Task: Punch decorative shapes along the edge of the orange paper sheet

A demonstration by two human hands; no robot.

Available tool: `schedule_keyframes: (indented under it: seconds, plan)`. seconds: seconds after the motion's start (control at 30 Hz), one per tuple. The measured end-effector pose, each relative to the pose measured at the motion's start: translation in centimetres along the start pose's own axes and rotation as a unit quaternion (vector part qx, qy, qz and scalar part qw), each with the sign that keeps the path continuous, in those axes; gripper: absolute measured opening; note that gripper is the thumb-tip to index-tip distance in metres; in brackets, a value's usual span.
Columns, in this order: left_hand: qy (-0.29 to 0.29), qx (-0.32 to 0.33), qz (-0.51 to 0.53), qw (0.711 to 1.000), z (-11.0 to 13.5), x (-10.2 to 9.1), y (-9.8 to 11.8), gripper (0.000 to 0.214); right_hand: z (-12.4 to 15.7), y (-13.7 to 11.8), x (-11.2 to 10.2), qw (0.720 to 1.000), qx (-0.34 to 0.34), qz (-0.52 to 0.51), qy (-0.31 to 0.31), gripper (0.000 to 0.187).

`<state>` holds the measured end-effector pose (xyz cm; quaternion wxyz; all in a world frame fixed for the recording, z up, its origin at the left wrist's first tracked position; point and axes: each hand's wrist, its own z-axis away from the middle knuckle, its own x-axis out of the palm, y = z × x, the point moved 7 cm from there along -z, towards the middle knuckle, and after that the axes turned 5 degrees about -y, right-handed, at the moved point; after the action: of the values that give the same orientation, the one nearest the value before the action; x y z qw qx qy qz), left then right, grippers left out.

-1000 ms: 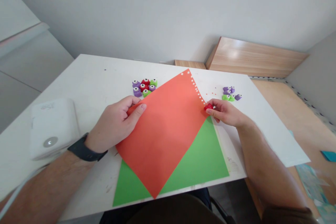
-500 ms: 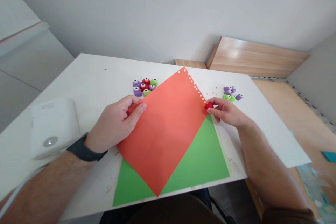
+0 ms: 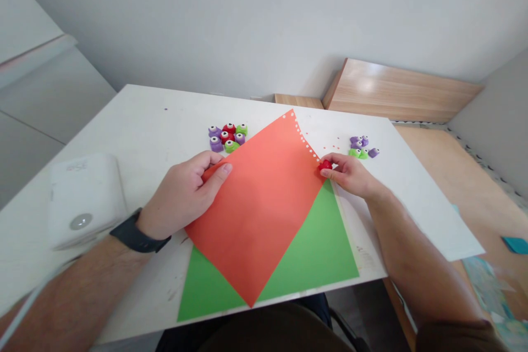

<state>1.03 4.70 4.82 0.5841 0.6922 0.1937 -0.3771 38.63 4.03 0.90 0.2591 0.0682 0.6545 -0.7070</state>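
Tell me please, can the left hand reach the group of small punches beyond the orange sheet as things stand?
Probably yes. The punches lie on the table just beyond the left hand, with nothing between. But it grips the orange sheet and must let go first.

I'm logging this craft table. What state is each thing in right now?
orange paper: held at left corner, holes along upper right edge.
green paper: flat, partly covered.
red punch: on orange paper's edge.
left hand: gripping orange paper.
right hand: pinching red punch.
spare punches: loose, two clusters.
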Motion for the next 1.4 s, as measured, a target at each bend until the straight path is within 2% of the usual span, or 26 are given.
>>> schedule_keyframes:
  seconds: [0.17,0.3,0.5,0.63,0.8,1.03,1.4]
  plan:
    - [0.009,-0.004,0.004,1.0,0.1,-0.2,0.2,0.03,0.1,-0.1,-0.4,1.0,-0.022,0.013,0.011,0.034]
    - [-0.008,-0.016,0.01,1.0,0.3,-0.1,0.6,0.032,0.4,-0.6,-0.6,0.999,-0.031,0.017,0.007,0.035]
    - [-0.004,-0.017,-0.001,1.0,0.2,-0.2,0.7,0.033,1.0,-0.8,-0.3,0.998,0.047,-0.027,-0.022,0.044]
    - [-0.009,-0.02,-0.004,1.0,0.1,0.0,0.2,0.035,1.2,-1.1,-0.4,0.998,0.049,-0.038,-0.025,0.044]
    - [-0.002,-0.013,-0.017,1.0,0.0,0.0,-0.1,0.033,1.1,-0.2,-0.4,0.996,0.058,-0.047,-0.044,0.041]
    - [-0.019,-0.019,-0.007,1.0,-0.1,0.2,0.1,0.032,0.9,0.8,-0.8,0.992,0.071,-0.102,0.002,0.043]
    - [-0.019,-0.02,-0.012,1.0,-0.2,0.5,-0.5,0.03,0.9,0.5,-0.7,0.991,0.088,-0.104,0.01,0.048]
